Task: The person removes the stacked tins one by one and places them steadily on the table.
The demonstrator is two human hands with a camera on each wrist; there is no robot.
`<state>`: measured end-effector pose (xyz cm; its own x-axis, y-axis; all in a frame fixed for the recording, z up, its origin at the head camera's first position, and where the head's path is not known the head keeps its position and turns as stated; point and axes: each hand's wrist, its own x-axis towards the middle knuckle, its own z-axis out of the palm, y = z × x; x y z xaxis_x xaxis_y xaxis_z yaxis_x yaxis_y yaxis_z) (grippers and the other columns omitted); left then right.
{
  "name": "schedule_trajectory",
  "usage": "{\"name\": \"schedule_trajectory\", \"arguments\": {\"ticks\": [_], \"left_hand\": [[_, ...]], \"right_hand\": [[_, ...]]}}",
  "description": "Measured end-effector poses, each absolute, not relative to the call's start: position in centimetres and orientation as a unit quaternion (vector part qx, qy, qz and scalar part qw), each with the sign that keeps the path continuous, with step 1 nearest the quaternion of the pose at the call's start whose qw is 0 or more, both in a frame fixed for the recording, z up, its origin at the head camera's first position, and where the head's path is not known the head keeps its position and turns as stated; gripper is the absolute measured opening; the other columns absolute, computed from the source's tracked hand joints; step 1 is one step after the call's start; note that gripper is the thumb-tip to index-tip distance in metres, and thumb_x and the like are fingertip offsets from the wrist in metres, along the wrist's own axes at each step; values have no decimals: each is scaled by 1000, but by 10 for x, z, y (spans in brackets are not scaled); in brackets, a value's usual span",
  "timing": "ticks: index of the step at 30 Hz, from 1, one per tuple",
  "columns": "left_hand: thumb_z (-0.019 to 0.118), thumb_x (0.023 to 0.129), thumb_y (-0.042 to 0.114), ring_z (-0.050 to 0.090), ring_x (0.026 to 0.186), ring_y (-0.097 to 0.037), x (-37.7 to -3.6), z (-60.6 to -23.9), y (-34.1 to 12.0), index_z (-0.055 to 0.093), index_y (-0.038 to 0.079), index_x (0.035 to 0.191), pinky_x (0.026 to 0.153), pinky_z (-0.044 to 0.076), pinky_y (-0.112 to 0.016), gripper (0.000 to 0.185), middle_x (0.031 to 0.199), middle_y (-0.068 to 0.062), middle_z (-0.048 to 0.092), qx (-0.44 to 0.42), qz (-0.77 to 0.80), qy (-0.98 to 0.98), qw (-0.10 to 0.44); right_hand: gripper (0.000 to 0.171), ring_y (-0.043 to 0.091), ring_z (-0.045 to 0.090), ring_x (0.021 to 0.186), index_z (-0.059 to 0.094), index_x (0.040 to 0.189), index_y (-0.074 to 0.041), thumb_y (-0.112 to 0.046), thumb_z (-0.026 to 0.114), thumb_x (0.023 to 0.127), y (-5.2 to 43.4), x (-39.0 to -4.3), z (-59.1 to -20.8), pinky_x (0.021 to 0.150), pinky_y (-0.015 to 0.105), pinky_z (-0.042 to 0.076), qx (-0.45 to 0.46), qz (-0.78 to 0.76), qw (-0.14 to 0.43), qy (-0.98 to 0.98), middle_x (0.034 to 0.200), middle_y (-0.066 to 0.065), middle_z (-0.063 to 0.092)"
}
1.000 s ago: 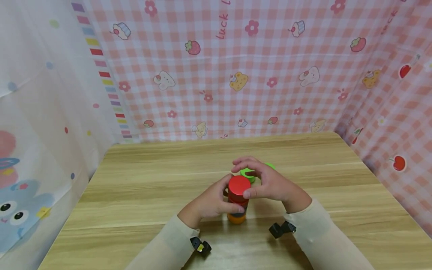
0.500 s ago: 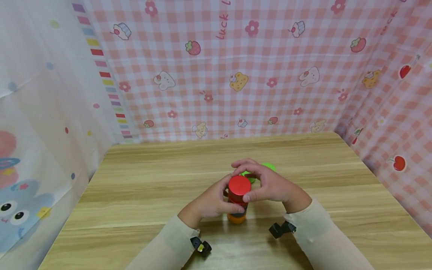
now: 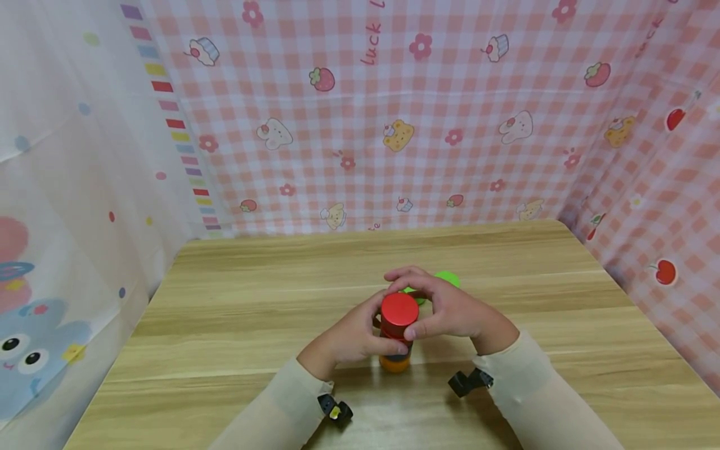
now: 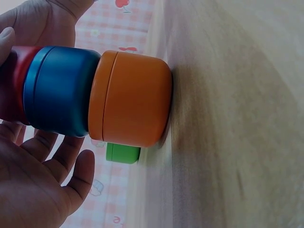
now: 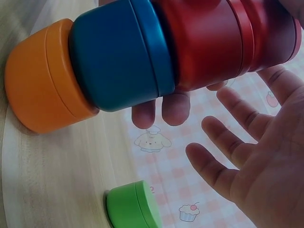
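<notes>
A stack of three jars stands on the wooden table (image 3: 236,312): orange jar (image 3: 394,364) at the bottom, blue jar (image 4: 59,90) in the middle, red jar (image 3: 399,309) on top. My left hand (image 3: 351,337) wraps the stack from the left, thumb across its front; its fingertips show behind the blue jar (image 5: 118,57) in the right wrist view. My right hand (image 3: 450,309) arches round the red jar from the right, thumb against its side. The other fingers of the right hand (image 5: 256,156) hang spread, apart from the red jar (image 5: 213,42).
A green jar (image 3: 448,279) lies on the table just behind my right hand, with a second green piece (image 3: 416,295) partly hidden under the fingers. Pink checked cloth walls (image 3: 394,125) close the table at the back and right, a white printed cloth (image 3: 67,187) at the left.
My right hand's fingers have closed in slightly over the red jar, covering more of the nearer green piece. The stack and my left hand have stayed put.
</notes>
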<state>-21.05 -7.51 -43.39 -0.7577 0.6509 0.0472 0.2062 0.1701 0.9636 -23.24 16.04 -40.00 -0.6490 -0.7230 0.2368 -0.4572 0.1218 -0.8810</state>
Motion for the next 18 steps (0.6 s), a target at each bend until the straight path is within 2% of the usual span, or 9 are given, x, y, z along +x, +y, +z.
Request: {"name": "schedule_trajectory", "arguments": {"ticks": [9,18], "left_hand": [[86,88,21,56,122,-21,-210,-433,-75,48,23,151,100,54,-37,74,139,3,60,290,574,741,193],[85,89,21,55,124,-21,-211,-434,-75,48,23,151,100,55,-36,72,140,3,59,294,572,742,190]], "right_hand": [[53,39,45,142,68,132,-21,-37,88,86,162,-232,-398,105,61,42,-404,-528,118,738,157,10,45],[50,38,42,145,68,131,-22,-29,87,86,164,-231,-395,109,65,39,-407,-531,110,735,157,8,47]]}}
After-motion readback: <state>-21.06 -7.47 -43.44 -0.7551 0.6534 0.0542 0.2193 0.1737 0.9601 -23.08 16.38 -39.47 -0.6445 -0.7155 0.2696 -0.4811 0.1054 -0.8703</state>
